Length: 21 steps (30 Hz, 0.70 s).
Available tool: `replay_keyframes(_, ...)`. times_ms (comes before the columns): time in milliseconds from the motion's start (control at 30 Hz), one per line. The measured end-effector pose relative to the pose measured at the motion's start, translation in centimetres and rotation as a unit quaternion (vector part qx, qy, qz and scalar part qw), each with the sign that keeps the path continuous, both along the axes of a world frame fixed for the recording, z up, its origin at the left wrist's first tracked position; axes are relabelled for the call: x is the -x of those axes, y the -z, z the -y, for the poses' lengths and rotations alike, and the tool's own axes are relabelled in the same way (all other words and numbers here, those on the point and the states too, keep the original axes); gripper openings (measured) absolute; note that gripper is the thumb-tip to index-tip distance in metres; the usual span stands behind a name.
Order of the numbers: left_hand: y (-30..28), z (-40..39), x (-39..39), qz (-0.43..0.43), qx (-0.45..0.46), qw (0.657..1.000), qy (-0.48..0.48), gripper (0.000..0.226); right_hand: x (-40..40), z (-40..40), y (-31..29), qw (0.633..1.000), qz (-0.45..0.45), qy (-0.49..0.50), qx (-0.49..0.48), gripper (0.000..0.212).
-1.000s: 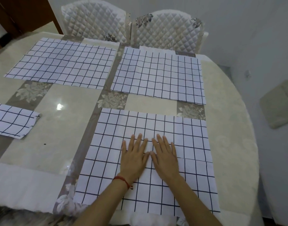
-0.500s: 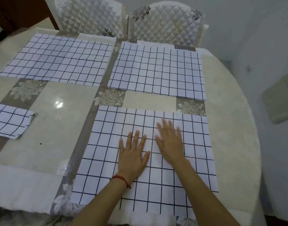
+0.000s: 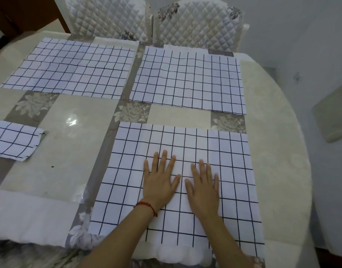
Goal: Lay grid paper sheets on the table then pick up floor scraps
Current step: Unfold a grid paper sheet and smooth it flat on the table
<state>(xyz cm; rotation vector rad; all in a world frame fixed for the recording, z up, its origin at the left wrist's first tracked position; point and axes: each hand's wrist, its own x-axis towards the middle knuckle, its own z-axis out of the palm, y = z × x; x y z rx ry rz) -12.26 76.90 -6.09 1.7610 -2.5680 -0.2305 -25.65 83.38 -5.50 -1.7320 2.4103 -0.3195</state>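
Observation:
Three white grid paper sheets lie flat on the table point(image 3: 274, 151). The near sheet point(image 3: 230, 167) is right in front of me. My left hand point(image 3: 160, 180), with a red string at the wrist, and my right hand point(image 3: 204, 184) rest palms down on it side by side, fingers spread, holding nothing. The far left sheet point(image 3: 69, 68) and the far right sheet point(image 3: 187, 80) lie beyond it. A smaller folded grid piece point(image 3: 13, 140) sits at the table's left edge. No floor scraps are in view.
Two white quilted chairs, the left chair point(image 3: 106, 16) and the right chair point(image 3: 201, 22), stand pushed in at the table's far side. A beige pad point(image 3: 332, 117) lies on the floor to the right. The table has a glossy beige and grey floral top.
My right hand has drawn back toward me and now lies level with my left hand. My left hand has barely moved. My head has shifted a little.

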Motion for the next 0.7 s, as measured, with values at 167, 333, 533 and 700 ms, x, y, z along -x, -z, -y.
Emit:
replay_keyframes(167, 0.3, 0.3, -0.8, -0.016, -0.002, 1.0, -0.011, 0.068, 0.2, -0.5, 0.5, 0.998, -0.036, 0.034, -0.027, 0.054)
replay_keyframes(333, -0.3, 1.5, -3.9, -0.044, -0.007, 0.99, -0.136, 0.081, 0.0, -0.4, 0.4, 0.999, -0.039, 0.03, -0.023, 0.054)
replay_keyframes(533, -2.3, 1.3, 2.9, -0.027, 0.022, 0.994, 0.103, 0.054, -0.1, -0.3, 0.4, 0.998, -0.048, 0.03, -0.02, 0.054)
replay_keyframes(700, -0.7, 3.0, -1.3, -0.039, -0.027, 0.998, 0.033, 0.066, 0.1, -0.5, 0.4, 0.999, -0.026, 0.023, -0.001, 0.055)
